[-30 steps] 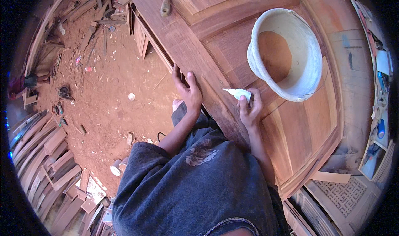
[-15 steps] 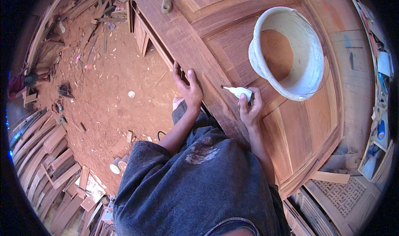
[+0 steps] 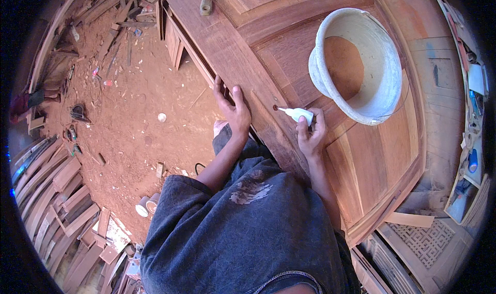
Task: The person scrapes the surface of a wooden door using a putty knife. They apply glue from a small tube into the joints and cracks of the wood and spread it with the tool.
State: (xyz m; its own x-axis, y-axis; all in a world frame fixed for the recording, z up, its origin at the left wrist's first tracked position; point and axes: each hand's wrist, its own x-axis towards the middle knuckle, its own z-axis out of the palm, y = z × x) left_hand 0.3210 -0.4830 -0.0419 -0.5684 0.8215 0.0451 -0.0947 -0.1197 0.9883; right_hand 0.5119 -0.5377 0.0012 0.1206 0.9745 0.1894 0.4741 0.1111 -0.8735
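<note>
My right hand (image 3: 313,132) grips a small white glue bottle (image 3: 299,115) with a narrow nozzle. The nozzle tip points left at a small dark hole (image 3: 275,107) in the frame of a reddish-brown wooden door panel (image 3: 243,66), with a slight gap between them. My left hand (image 3: 235,109) lies on the near left edge of that frame, fingers stretched and apart, holding nothing. Just beyond my right hand, a whitish plastic basin (image 3: 385,66) with brown powder (image 3: 342,69) inside stands tilted in view on the panel.
A putty knife handle (image 3: 206,5) lies on the frame's far end. Stacked curved boards (image 3: 62,175) fill the lower left, and wood scraps (image 3: 111,35) litter the dirt floor (image 3: 134,123). A shelf with tools (image 3: 473,159) runs along the right, above a carved lattice panel (image 3: 423,242).
The nozzle tip has drawn back very slightly from the hole, which shows more plainly now. My left hand keeps its place on the frame edge.
</note>
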